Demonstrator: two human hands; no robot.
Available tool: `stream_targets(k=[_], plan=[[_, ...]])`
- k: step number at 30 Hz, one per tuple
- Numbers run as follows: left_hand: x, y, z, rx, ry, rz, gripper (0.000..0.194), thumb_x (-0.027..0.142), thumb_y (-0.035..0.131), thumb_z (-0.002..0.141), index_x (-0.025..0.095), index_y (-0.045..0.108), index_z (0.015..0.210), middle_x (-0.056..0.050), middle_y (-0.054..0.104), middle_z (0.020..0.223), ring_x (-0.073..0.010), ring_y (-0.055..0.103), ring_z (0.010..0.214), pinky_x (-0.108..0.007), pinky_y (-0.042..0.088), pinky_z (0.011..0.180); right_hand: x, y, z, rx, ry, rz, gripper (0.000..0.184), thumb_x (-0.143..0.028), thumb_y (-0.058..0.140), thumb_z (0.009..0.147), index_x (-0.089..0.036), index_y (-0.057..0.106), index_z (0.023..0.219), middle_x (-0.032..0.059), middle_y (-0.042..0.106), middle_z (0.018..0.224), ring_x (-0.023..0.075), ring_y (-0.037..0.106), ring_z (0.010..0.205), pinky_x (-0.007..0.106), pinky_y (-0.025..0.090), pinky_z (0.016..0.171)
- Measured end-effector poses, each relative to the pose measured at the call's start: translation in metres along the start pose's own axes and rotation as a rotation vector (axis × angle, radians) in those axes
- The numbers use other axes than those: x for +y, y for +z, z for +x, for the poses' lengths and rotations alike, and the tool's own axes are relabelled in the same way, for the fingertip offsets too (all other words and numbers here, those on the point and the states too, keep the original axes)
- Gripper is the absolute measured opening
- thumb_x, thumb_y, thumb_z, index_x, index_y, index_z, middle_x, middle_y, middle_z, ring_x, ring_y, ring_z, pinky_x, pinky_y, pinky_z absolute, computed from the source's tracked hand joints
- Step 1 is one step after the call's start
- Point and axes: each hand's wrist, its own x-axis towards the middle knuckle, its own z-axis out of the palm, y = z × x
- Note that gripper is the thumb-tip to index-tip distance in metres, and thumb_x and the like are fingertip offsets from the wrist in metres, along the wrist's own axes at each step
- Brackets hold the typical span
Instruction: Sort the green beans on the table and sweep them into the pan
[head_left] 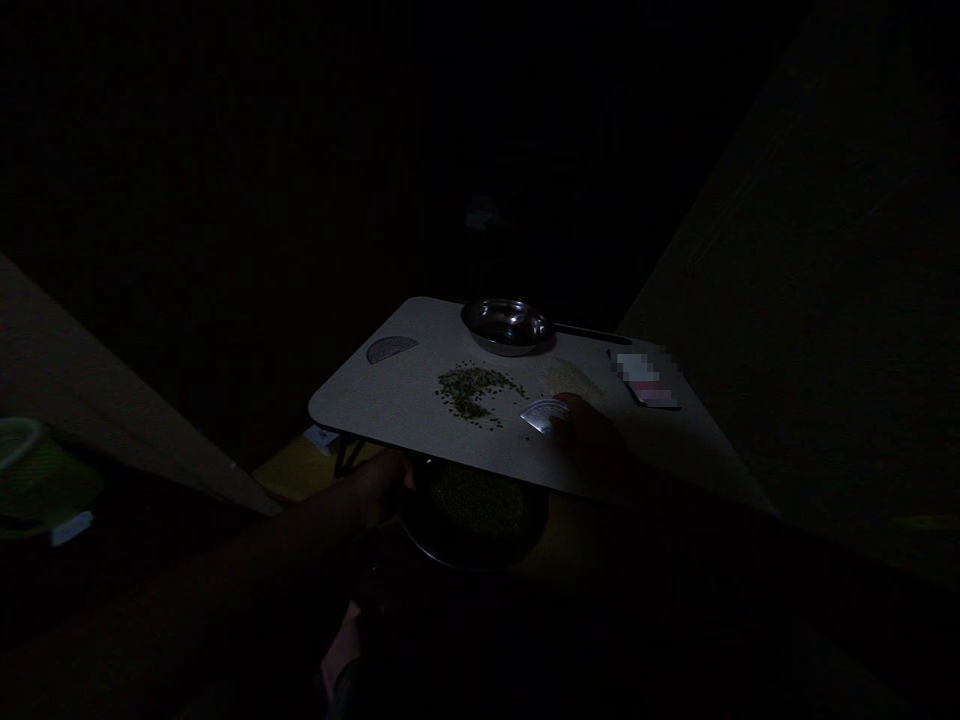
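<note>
The scene is very dark. My right hand point(592, 440) rests on a small white table point(390, 400), its fingers closed on a half-round metal piece point(544, 413) next to a scatter of small green grains point(472, 390). My left hand point(382, 480) grips the rim of a round metal plate point(517, 535) held below the table's near edge; the plate holds a heap of green grains. A faint pale heap point(571, 375) lies just beyond my right hand.
A steel bowl point(508, 325) stands at the table's far edge. Another half-round piece point(390, 348) lies far left. A flat card-like object point(649, 380) lies at the right. A green container point(34, 475) sits at far left. Walls close in on both sides.
</note>
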Motion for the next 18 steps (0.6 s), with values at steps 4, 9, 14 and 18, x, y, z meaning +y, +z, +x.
stream_targets(k=[4, 9, 14, 18], plan=[[-0.002, 0.0, 0.003, -0.027, -0.002, 0.019, 0.014, 0.004, 0.04, 0.04, 0.015, 0.036, 0.034, -0.001, 0.038, 0.036, -0.0094, 0.037, 0.037, -0.022, 0.029, 0.037, -0.004, 0.001, -0.005, -0.044, 0.018, -0.026, 0.038, -0.026, 0.038, 0.079, -0.013, 0.045, 0.113, 0.0112, 0.054, 0.113, 0.0218, 0.051, 0.101, 0.032, 0.039, 0.084], [0.002, 0.003, -0.003, -0.023, 0.0, 0.025, 0.015, 0.003, 0.041, 0.04, 0.016, 0.035, 0.035, -0.001, 0.039, 0.038, -0.0099, 0.037, 0.038, -0.021, 0.03, 0.036, -0.022, 0.007, -0.004, -0.06, -0.009, -0.037, 0.039, -0.028, 0.039, 0.08, -0.012, 0.045, 0.114, 0.0109, 0.055, 0.112, 0.0195, 0.051, 0.101, 0.028, 0.037, 0.084], [0.004, 0.007, -0.006, 0.017, -0.027, 0.013, 0.017, 0.002, 0.04, 0.04, 0.016, 0.032, 0.036, -0.001, 0.038, 0.038, -0.01, 0.038, 0.039, -0.022, 0.031, 0.036, -0.029, 0.011, -0.003, -0.058, -0.024, -0.051, 0.039, -0.029, 0.039, 0.08, -0.011, 0.046, 0.114, 0.0107, 0.058, 0.105, 0.0179, 0.053, 0.095, 0.026, 0.038, 0.079], [0.002, 0.008, -0.004, 0.026, -0.024, -0.019, 0.019, 0.001, 0.041, 0.039, 0.017, 0.031, 0.037, 0.0, 0.036, 0.038, -0.0094, 0.036, 0.038, -0.022, 0.029, 0.035, -0.031, 0.013, -0.003, -0.049, -0.042, -0.029, 0.039, -0.028, 0.039, 0.08, -0.011, 0.047, 0.114, 0.0106, 0.06, 0.098, 0.0182, 0.055, 0.09, 0.028, 0.04, 0.076]])
